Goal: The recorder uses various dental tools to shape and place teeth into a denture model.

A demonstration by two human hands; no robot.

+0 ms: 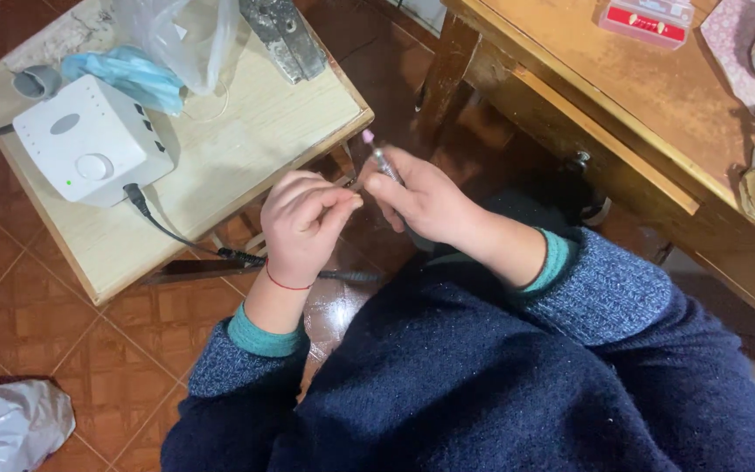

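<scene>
My right hand (425,201) is closed around a slim pen-shaped drill handpiece (384,163). Its small pink tip (367,136) points up and away from me. My left hand (303,229) is just left of it, fingers curled in against the thumb, with fingertips close to the handpiece shaft. I see nothing held in the left hand. A thin red string circles the left wrist. Both hands hover over my lap, beside the corner of a small wooden table (246,149).
On the small table stand a white control box (89,140) with a black cable (155,218), a blue face mask (128,74) and a clear plastic bag (181,35). A wooden desk (657,114) at right holds a red box (648,19). A white bag (6,424) lies on the tiled floor.
</scene>
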